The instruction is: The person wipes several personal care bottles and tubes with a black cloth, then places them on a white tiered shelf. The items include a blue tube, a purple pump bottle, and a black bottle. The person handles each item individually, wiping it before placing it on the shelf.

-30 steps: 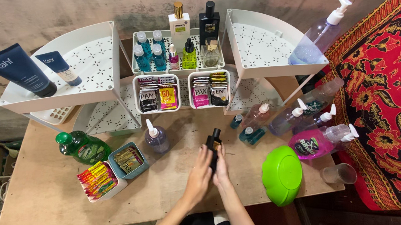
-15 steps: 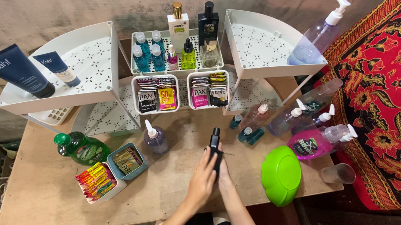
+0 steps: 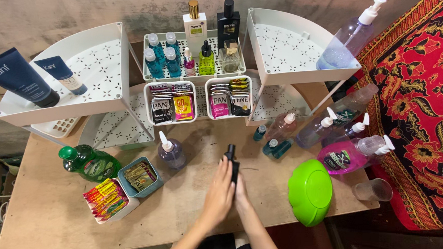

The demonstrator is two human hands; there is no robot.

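Note:
Both of my hands are clasped around a small black bottle above the middle of the wooden table. My left hand covers its near side. Little shows of my right hand, which presses against the bottle's other side. Only the black cap and upper part of the bottle stick out past my fingers. A small purple pump bottle stands to the left, and two small teal bottles lie to the right.
White perforated corner shelves hold two dark blue tubes; the right shelf holds a tall pump bottle. White trays of sachets, perfume bottles, a green bottle, a green lid, pump bottles and a plastic cup surround me.
The black bottle has shifted slightly left and away in my hands, and turned, so that less of it shows beyond my fingers. Both hands stay clasped on it.

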